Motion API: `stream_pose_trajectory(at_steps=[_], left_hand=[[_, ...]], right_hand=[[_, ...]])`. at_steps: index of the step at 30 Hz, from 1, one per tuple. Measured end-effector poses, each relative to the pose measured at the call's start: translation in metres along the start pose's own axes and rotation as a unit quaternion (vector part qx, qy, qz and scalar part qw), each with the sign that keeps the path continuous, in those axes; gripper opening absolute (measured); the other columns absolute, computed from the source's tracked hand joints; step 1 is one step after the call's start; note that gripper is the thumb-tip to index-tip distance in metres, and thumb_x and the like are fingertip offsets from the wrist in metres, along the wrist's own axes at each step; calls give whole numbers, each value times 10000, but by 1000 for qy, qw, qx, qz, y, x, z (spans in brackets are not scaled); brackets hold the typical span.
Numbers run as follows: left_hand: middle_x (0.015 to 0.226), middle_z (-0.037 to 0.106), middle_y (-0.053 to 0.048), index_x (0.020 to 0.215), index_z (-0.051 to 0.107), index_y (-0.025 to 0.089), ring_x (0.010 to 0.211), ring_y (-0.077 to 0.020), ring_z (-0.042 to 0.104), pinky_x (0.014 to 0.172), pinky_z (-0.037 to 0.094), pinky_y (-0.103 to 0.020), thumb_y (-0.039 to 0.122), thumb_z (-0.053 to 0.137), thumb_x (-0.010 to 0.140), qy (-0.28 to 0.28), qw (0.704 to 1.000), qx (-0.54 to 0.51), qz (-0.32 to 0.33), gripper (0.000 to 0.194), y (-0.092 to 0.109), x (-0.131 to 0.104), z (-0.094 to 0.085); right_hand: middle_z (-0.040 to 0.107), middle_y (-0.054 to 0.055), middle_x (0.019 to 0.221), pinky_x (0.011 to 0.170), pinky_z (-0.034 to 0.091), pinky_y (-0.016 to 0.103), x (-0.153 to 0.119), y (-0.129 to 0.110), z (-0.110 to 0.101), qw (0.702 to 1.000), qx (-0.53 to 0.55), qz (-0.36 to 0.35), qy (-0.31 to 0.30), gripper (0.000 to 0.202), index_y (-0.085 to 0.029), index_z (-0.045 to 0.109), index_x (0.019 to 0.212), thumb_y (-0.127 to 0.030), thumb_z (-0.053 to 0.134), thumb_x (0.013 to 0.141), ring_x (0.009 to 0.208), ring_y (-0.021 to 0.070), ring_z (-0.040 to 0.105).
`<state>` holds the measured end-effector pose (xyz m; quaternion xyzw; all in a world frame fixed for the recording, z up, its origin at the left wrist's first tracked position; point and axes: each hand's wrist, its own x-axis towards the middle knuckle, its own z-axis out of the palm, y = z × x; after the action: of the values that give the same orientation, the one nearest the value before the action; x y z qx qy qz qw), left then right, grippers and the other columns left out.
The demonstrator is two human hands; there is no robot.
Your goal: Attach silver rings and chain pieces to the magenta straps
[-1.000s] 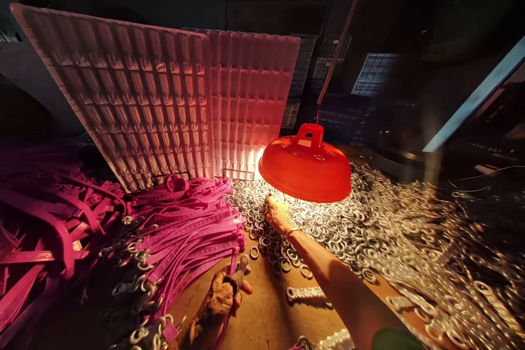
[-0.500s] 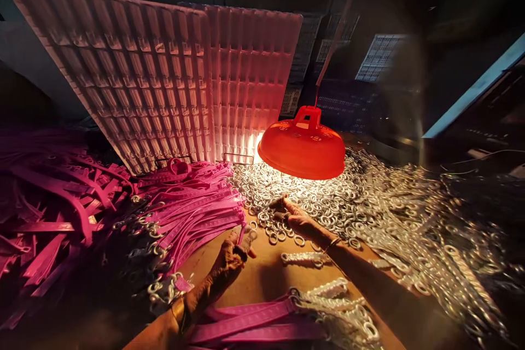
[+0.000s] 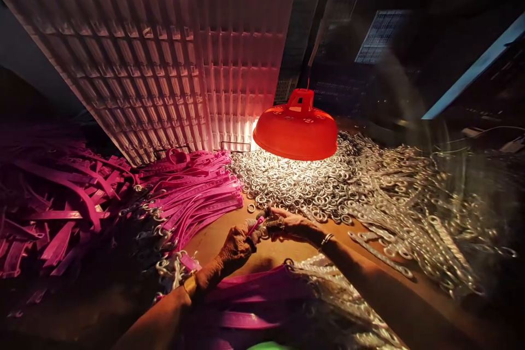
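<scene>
Head view, from left to right: a loose heap of pink straps (image 3: 53, 202) fills the dim left side, and behind it a ribbed white plastic panel (image 3: 156, 65) leans upright. A tidier bundle of pink straps (image 3: 197, 191) with metal rings at their ends lies just right of the heap, on the brown tabletop (image 3: 213, 240). Near the middle, the left hand (image 3: 235, 243) is curled shut, pinching the end of a pink strap (image 3: 256, 225) between thumb and fingers. The right hand (image 3: 293, 224) meets it fingertip to fingertip, its fingers closed on something small at the strap's end; what it is cannot be made out. Both hands hover just above the tabletop, right at the near edge of a wide pile of metal rings (image 3: 311, 180). An orange lamp shade (image 3: 295, 131) hangs over that pile and lights it. Farther right, chains of linked rings (image 3: 414, 213) spread across the table into shadow.
</scene>
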<state>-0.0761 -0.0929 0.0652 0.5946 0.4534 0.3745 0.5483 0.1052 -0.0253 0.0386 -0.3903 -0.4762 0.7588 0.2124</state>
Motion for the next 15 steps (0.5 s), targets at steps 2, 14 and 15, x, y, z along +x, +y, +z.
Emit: stream_pose_trajectory(at_steps=[2,14,15], left_hand=[[589,453,15,691,571,186,579,-126,400,545,310,-268,303,544,770,32,999,-4,-18,144,1,2,1],[589,449,22,668,435,193,554,-107,395,543,302,-251,224,481,679,74,992,-56,-90,56,-6,15,-3],[582,458,21,687,438,193,529,-104,388,520,294,-251,229,482,665,70,990,-59,-106,61,-8,15,-3]], right_hand=[[600,-22,625,348,324,143,3,1,7,999,12,-18,36,443,-176,550,956,-302,747,580,462,93,552],[528,-29,620,365,435,155,5,20,34,988,-44,-94,119,279,-176,492,734,-390,659,671,479,87,541],[515,-33,598,356,425,150,4,20,36,986,-58,-104,113,262,-178,481,715,-388,636,693,470,85,531]])
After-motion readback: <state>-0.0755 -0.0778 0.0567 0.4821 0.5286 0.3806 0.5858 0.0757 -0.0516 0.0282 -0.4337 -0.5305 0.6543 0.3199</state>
